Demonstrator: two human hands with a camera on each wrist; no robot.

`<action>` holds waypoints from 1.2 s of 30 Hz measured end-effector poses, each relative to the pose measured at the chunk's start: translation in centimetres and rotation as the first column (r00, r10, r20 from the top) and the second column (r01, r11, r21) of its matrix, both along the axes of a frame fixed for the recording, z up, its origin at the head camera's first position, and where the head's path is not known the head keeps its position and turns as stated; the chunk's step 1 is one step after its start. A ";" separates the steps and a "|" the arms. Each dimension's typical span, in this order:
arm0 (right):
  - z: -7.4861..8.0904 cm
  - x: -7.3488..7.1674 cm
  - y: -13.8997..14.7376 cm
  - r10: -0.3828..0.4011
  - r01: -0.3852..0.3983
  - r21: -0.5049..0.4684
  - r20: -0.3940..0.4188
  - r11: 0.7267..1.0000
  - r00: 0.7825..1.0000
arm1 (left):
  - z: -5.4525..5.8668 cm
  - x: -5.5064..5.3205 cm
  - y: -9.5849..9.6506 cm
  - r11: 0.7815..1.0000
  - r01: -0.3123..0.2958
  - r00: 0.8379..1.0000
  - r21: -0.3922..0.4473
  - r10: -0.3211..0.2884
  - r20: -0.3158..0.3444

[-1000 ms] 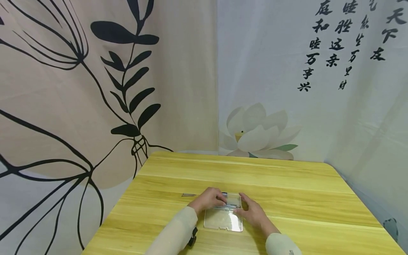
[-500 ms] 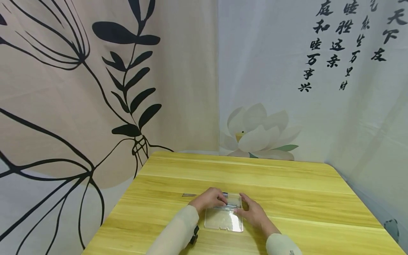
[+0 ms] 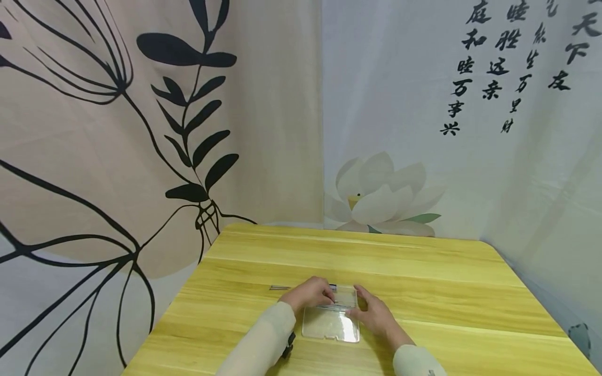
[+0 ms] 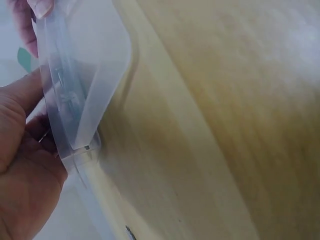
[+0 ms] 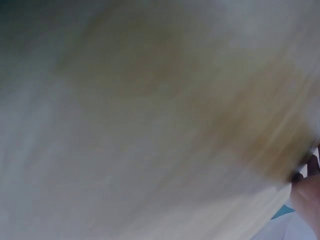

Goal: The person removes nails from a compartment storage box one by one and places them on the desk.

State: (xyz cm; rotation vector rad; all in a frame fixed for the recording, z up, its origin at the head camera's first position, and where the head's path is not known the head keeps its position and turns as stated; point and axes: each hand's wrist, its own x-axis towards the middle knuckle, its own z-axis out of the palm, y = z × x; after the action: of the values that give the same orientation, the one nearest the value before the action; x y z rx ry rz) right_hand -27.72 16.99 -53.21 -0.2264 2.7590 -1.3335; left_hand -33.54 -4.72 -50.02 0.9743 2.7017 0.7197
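An opened clear plastic case (image 3: 329, 326) lies on the table, its flat lid toward me and its far half between my hands. My left hand (image 3: 310, 292) bends over the far half, fingers curled, pinching a thin metal rod that is mostly hidden by them. In the left wrist view, those fingers (image 4: 32, 92) are behind the translucent wall of the case (image 4: 107, 50), where small metal pieces (image 4: 65, 92) show through. My right hand (image 3: 373, 313) grips the right side of the case between thumb and fingers. Slim metal rods (image 3: 331, 307) lie along the hinge side.
Several thin metal pieces (image 3: 279, 288) lie on the wooden table (image 3: 423, 271) left of the case. A small dark blue item (image 3: 333, 287) shows at the case's far edge. Printed curtains (image 3: 277, 130) hang around the table.
The rods that stuck out to the right of my left fingertips inside the case are now hardly visible there. Both hands stay almost in place; my right hand keeps its grip.
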 end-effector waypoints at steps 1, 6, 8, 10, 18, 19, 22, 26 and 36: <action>0.0 0.0 0.0 -0.001 0.001 0.000 0.000 1.000 1.000 | 0.0 0.0 0.0 1.000 0.007 1.000 -0.014 -0.007 -0.016; -0.2 0.0 -0.1 0.001 -0.001 0.007 -0.008 1.000 1.000 | -0.2 -0.3 0.0 0.999 0.025 0.998 -0.042 -0.027 -0.053; -0.2 0.0 -0.1 0.002 -0.002 0.005 -0.010 1.000 1.000 | -0.3 -0.3 0.0 0.999 0.030 0.998 -0.038 -0.032 -0.056; -0.1 0.1 -0.1 0.003 -0.003 -0.002 -0.012 1.000 1.000 | -0.4 -0.4 0.0 0.999 0.039 0.996 -0.029 -0.041 -0.074; 0.3 0.3 -0.2 0.012 -0.012 -0.016 -0.018 1.000 1.000 | -0.6 -0.4 -0.4 1.000 0.004 0.999 0.025 -0.003 -0.034; 0.3 0.3 -0.2 0.007 -0.008 -0.022 -0.011 1.000 1.000 | -0.5 -0.4 -0.5 0.999 -0.005 1.000 0.036 0.006 -0.023; 0.3 0.3 -0.2 0.010 -0.010 -0.021 -0.011 1.000 1.000 | -0.4 -0.5 -0.7 0.997 -0.025 1.000 0.070 0.025 0.005; 0.2 0.2 -0.2 0.012 -0.012 -0.022 -0.011 1.000 1.000 | -0.2 -0.7 -0.9 0.994 -0.042 0.999 0.103 0.040 0.020; 0.2 0.2 -0.1 0.012 -0.012 -0.037 -0.008 0.999 1.000 | 1.0 -1.0 -1.9 0.982 -0.043 0.999 0.182 0.040 0.020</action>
State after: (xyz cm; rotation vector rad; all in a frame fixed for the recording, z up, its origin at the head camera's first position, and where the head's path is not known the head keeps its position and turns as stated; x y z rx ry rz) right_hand -27.51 16.90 -53.04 -0.2501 2.7369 -1.3844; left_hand -34.55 -6.57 -49.06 0.9475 2.6866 0.9936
